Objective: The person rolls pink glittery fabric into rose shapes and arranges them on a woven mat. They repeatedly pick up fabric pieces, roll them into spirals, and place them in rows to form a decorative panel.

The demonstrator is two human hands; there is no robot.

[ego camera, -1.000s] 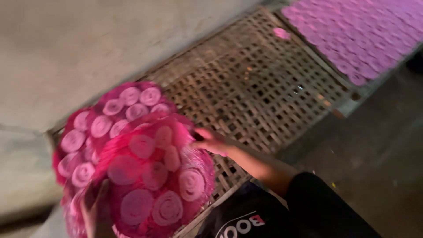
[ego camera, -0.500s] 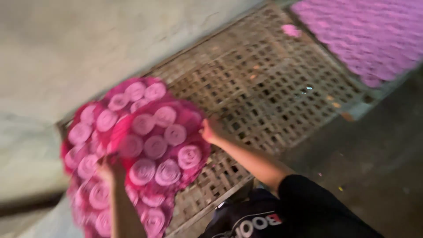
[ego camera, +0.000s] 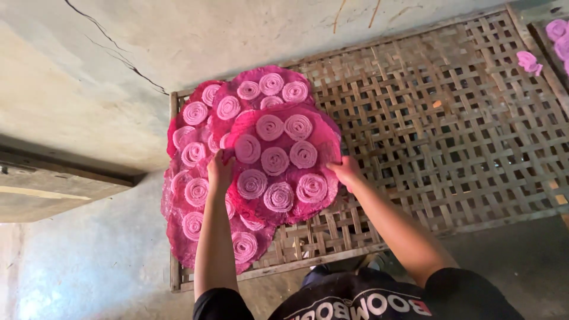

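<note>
Hands grip one round magenta mat covered in pale pink spiral coils (ego camera: 283, 163) from either side. The left hand (ego camera: 219, 172) holds its left edge, fingers curled over the rim and pinching it, while the right hand (ego camera: 345, 173) holds the right edge, fingers tucked under the mat and thumb side on top, also clamped on it. This mat lies uppermost on a pile of similar round pink coil-covered mats (ego camera: 204, 178) that overlap one another and fan out toward the left and near side. The pile rests on the left end of a woven lattice tray of split bamboo strips (ego camera: 438, 124), set against a pale cracked plaster wall (ego camera: 118, 71). At the tray's far right corner sits a small loose pink coil (ego camera: 527, 61), well apart from the hands
</note>
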